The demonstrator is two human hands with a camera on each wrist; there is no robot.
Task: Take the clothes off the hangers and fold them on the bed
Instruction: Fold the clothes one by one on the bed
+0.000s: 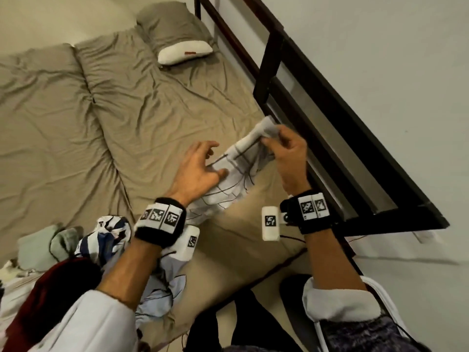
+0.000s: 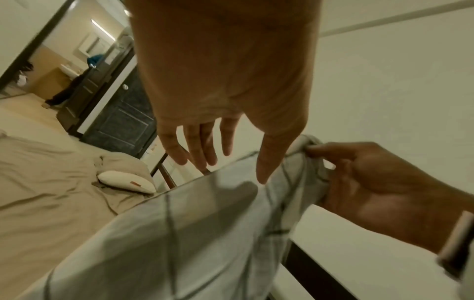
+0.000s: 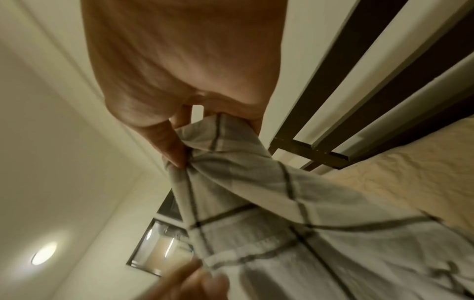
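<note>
A white shirt with thin dark checks [image 1: 237, 171] [image 2: 195, 233] [image 3: 269, 203] hangs over the near right part of the bed [image 1: 76, 118]. My right hand [image 1: 284, 146] [image 3: 195, 140] pinches one bunched end of the shirt, lifted above the mattress; it also shows in the left wrist view [image 2: 359, 176]. My left hand [image 1: 203, 163] [image 2: 215, 150] hovers with straight spread fingers just over the shirt's middle, thumb close to the cloth. No hanger shows.
A heap of other clothes [image 1: 101, 240], patterned blue-white, dark red and pale green, lies at the bed's near left. A white pillow [image 1: 185, 53] sits by the head. The dark wooden bed frame [image 1: 330, 123] runs along the wall on the right.
</note>
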